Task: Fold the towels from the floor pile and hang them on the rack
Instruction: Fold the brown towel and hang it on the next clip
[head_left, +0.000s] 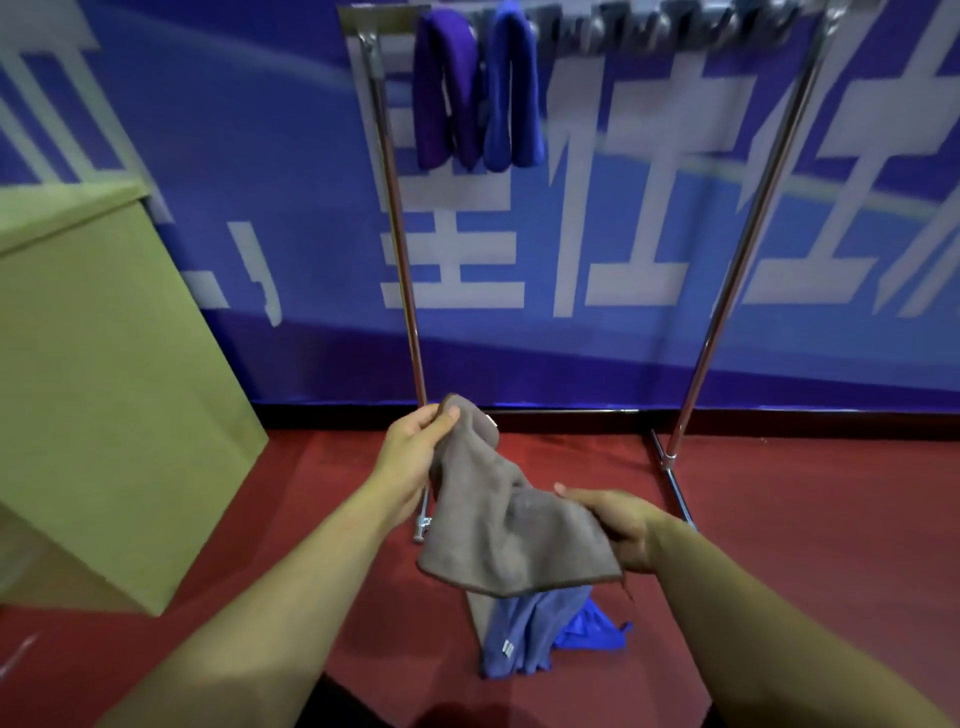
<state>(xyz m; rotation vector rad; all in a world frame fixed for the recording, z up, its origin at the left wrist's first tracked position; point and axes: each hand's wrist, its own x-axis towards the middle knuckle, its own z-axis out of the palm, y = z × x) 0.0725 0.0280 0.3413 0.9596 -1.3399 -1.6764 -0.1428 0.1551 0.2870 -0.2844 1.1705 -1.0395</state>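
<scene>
A brown-grey towel hangs between my hands above the floor. My left hand pinches its upper corner, raised near the rack's left post. My right hand grips its right edge, lower down. Under the towel lies the floor pile: a light blue towel with a bright blue one beside it. The metal rack stands against the wall. On its top bar hang a purple towel and a blue towel, folded over side by side at the left.
A large green box stands on the left, close to my left arm. Behind the rack runs a blue wall banner with white characters. The rack's base bars lie on the red floor.
</scene>
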